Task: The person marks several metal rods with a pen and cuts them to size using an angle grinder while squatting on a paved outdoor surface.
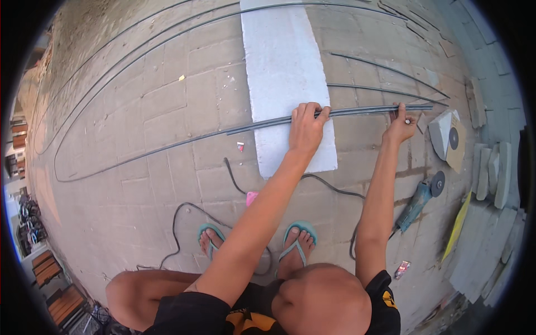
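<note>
A bundle of thin dark steel rods (363,110) runs across a long pale board (285,61) on the ground in front of me. My left hand (306,128) is closed over the rods where they cross the board, fingers on top. Near the rods' right ends, my right hand (400,125) grips them between thumb and fingers. The end of a small pale object shows at that hand's curled fingers; its kind is unclear. One long rod (145,155) extends left from the bundle and curves back toward the far side. Two short rods (385,87) lie just beyond the bundle.
A teal angle grinder (416,206) lies right of my right forearm, its black cable (335,188) winding around my feet. A cutting disc (453,138) rests by a white package (440,134). Stacked grey slabs (491,173) line the right side. Long rods (184,30) curve across the far ground.
</note>
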The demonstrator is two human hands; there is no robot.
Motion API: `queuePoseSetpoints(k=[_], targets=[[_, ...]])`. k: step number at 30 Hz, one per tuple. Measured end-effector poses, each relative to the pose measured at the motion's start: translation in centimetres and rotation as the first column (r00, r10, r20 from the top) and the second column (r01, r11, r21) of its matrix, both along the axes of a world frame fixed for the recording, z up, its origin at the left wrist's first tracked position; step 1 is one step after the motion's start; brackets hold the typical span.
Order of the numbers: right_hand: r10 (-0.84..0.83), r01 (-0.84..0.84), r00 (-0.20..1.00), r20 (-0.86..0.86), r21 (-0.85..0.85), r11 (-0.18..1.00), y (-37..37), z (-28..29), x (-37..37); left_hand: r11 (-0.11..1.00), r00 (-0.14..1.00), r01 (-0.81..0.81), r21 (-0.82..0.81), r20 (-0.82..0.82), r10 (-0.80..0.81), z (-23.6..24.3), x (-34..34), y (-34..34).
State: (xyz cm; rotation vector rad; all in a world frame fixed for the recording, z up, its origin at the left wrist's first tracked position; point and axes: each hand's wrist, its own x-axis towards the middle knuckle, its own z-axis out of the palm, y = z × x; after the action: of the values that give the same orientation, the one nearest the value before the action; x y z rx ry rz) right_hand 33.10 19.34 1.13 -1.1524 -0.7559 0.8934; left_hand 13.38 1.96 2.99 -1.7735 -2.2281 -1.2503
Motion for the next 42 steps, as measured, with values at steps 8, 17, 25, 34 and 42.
queuePoseSetpoints(k=[8, 17, 25, 34, 42], targets=[[-0.177, 0.167, 0.866, 0.468, 0.064, 0.984, -4.1, 3.5, 0.7, 0.999, 1.000, -0.024, 0.046, 0.019, 0.023, -0.8, 0.2, -0.5], [0.977, -0.913, 0.144, 0.159, -0.359, 0.193, -13.2, 13.0, -21.4, 0.997, 0.968, -0.058, 0.050, 0.247, 0.044, -1.7, 0.5, -0.2], [0.901, -0.815, -0.329, 0.281, -0.566, -0.121, -15.0, 7.3, -28.9, 0.973, 0.987, -0.157, 0.170, 0.049, 0.151, -1.9, 1.0, 0.0], [0.949, -0.834, -0.240, 0.207, -0.544, -0.092, -16.1, 5.0, -29.3, 0.961, 0.972, -0.233, 0.149, 0.009, 0.235, -2.1, 1.1, 0.6], [0.934, -0.847, -0.266, 0.238, -0.521, -0.108, -15.8, 4.6, -28.8, 0.950, 0.965, -0.255, 0.183, -0.016, 0.262, -2.2, 1.1, 0.7]])
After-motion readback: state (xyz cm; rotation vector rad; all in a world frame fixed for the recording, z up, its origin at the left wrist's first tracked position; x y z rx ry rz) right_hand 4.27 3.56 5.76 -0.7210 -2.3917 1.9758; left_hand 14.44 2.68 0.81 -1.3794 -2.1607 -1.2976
